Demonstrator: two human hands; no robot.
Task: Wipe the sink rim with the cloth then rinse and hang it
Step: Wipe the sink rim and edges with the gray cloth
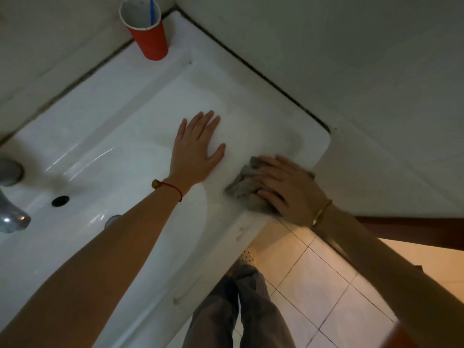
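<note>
A white ceramic sink fills the left and middle of the head view, its flat rim running toward a corner of the wall. A crumpled grey cloth lies on the rim near its front right corner. My right hand presses flat on top of the cloth, fingers spread over it. My left hand rests palm down on the flat rim just left of the cloth, fingers apart, holding nothing. A red string bracelet is on my left wrist, a gold bangle on my right.
A red cup with a blue toothbrush stands on the rim's far corner. A metal tap juts in at the left edge, with the overflow hole beside it. White tiled walls enclose the sink. Below are my legs and the tiled floor.
</note>
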